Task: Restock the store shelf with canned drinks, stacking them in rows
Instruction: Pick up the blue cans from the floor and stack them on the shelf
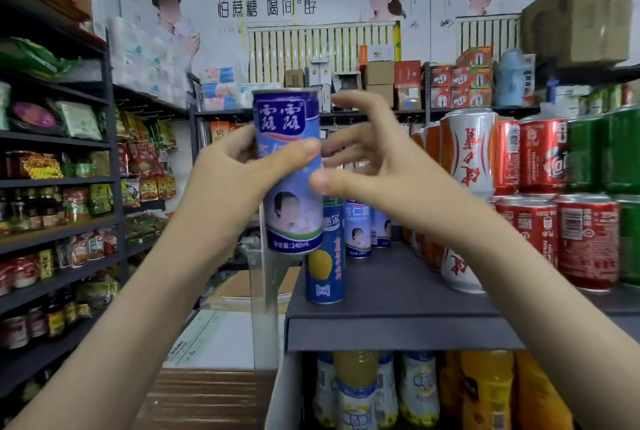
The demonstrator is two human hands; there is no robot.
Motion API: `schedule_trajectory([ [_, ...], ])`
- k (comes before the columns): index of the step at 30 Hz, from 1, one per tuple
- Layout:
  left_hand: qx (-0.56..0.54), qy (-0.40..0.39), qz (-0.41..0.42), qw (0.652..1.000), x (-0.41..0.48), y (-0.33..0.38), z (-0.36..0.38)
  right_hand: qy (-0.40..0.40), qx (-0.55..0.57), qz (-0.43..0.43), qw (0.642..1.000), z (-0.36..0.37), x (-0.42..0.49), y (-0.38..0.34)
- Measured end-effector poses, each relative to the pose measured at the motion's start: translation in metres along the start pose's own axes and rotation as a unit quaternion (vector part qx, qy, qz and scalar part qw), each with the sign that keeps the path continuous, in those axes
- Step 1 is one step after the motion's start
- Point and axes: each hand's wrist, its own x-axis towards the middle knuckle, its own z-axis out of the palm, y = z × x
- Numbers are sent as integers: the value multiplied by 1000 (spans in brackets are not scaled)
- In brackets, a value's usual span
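Nearest to me, the left hand [239, 169] holds the blue can [292, 218] upright in the air, in front of the shelf and above its left end. The thumb lies across the front of the can and the fingers curl behind it, around the middle. The right hand [377, 166] is just beside the can with its fingers spread and a little bent, and it grips nothing. Its thumb tip is at the can's side, but I cannot tell if it touches. I judge the can is full, so rather heavy for its slim shape, stiff when sealed, and smooth enough to slip. The wall can dent, so a hold around the middle with moderate pressure seems best to me. It is tall and narrow, so I think it tips easily when set down. Below, the grey shelf [398, 294] has bare room along its front and centre. A blue can with a yellow fruit [325, 273] stands near the front left edge, close to where the shelf ends. Farther back stand two more blue cans [357, 232], where I would put this one in the row. To the right are orange-and-white cans [467, 152], then stacked red cans [585, 239], which limit any side movement.
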Motion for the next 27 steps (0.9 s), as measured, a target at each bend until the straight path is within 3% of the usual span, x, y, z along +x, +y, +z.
schedule_trajectory([
  [2,-3,-13,2,1000,-1,5,11,-26,-2,16,1000,4,-7,4],
  [7,-9,-22,-6,1000,1,2,37,0,61,48,997,-1,-19,22],
  [14,44,-86,7,995,9,-18,49,94,23,75,992,-5,-31,34],
  [20,187,-56,20,981,-5,-52,33,145,17,151,978,-9,-37,64],
  [24,187,-46,-19,981,-12,-72,24,132,105,228,959,-3,-37,90],
  [27,204,-40,-21,978,-13,-80,24,120,89,278,949,7,-33,112],
])
